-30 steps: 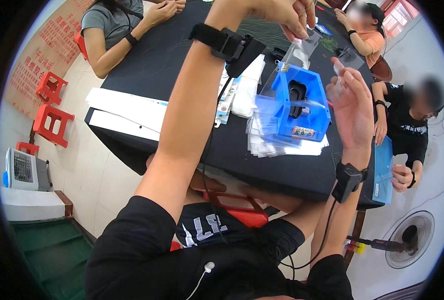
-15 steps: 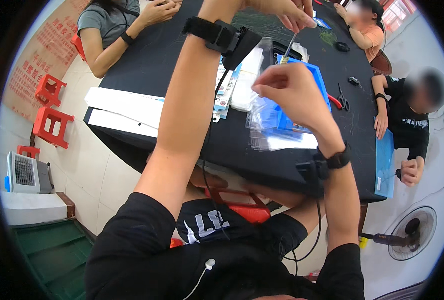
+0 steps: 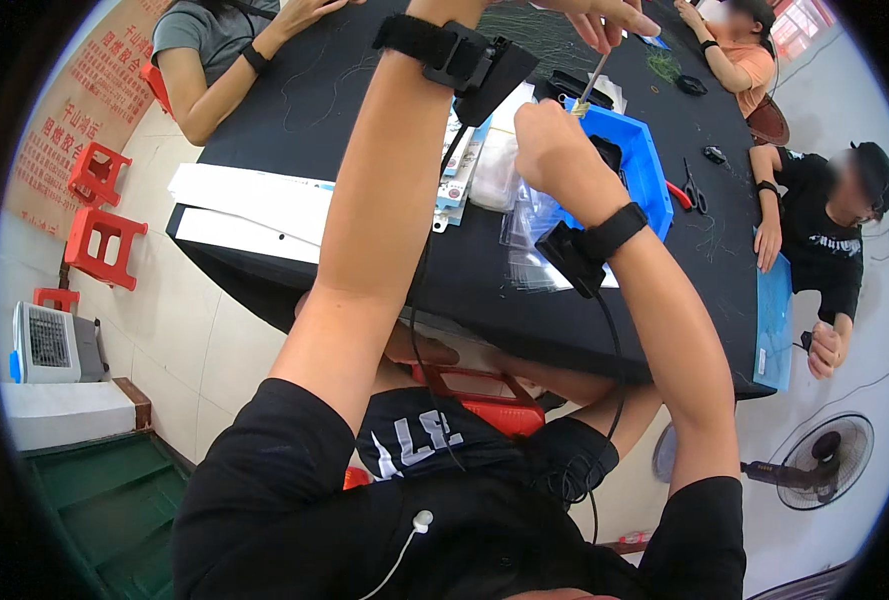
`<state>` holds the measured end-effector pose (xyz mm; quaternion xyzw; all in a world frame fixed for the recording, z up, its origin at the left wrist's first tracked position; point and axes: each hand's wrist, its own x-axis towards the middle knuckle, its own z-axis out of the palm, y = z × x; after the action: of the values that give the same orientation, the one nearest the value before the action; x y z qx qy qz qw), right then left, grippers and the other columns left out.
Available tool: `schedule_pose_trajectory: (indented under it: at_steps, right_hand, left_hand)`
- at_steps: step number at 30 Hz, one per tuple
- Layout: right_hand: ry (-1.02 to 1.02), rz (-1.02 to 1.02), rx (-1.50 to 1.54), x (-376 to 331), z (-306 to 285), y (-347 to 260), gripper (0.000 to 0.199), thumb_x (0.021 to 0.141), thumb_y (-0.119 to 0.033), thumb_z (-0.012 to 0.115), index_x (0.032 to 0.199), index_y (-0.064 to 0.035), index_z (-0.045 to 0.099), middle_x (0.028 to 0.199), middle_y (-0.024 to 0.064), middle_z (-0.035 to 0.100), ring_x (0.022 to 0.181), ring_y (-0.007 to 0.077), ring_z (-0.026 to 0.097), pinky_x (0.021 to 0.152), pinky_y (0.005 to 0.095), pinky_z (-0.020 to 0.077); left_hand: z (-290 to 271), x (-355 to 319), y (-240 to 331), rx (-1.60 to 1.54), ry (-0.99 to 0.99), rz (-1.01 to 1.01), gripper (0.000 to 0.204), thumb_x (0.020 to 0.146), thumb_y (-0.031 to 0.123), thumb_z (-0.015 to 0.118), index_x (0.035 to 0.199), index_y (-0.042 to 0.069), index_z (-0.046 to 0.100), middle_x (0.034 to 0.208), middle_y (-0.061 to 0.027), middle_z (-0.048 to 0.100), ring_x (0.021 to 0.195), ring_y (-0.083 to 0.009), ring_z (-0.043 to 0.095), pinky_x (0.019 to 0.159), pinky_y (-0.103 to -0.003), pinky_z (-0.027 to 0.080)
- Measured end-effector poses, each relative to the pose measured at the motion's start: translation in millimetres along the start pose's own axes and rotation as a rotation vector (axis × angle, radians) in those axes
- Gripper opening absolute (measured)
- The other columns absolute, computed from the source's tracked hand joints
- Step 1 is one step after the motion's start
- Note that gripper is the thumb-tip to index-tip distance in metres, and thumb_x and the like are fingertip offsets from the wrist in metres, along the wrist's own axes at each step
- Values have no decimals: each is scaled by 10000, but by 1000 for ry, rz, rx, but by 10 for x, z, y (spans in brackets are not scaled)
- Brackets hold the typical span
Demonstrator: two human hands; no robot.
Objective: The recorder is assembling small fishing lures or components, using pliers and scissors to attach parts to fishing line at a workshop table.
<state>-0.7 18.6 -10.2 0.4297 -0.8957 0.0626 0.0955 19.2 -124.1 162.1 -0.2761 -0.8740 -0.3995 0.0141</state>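
At the top edge my left hand (image 3: 609,22), partly cut off by the frame, has its fingers closed at the upper end of a thin grey metal rod (image 3: 595,75). The rod slants down to a small yellowish part (image 3: 580,107) at its lower end. Just left of that end, my right hand (image 3: 554,150) is curled with its back toward me, so whatever its fingers hold is hidden. Below the hands lies a blue tray (image 3: 654,165) with dark items inside. Clear plastic bags (image 3: 532,232) lie against its near left side.
White packets (image 3: 494,178) and long white boxes (image 3: 254,205) lie leftward on the black table. Scissors (image 3: 696,190) and a red-handled tool (image 3: 678,195) sit right of the tray. Co-workers sit at the far left and right sides. Cables hang from both my wrist straps.
My right hand has moved up and left, its fingers now turned out of sight. My left hand has shifted slightly up and right, and the rod leans more to the right.
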Motion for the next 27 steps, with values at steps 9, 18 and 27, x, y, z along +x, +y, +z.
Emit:
schedule_pose_trajectory:
  at_steps: [9,18,27]
  right_hand:
    - [86,-45,-149,-84,-22,-152,150,740,29,738,890,35,730,1148,262,625,948,430,715,784,435,618]
    - [230,-41,-41,-250,-365,-193,119,815,-49,688,909,19,715,951,212,645,901,392,715,750,445,608]
    - [556,294,875,-597,-1289,477,188,959,-147,705,1068,-4,757,935,73,746,876,120,701,712,260,550]
  left_hand:
    - [-28,-1,35,10,-3,2,425,1008,305,693,1055,-117,700,956,-210,765,865,-248,767,787,-330,633]
    - [6,-28,38,42,7,-1,449,1016,330,680,1052,-117,702,964,-212,764,871,-247,766,793,-328,631]
    - [-7,46,-18,-129,-20,-47,544,942,426,767,1058,-104,729,979,-198,767,910,-233,763,817,-317,624]
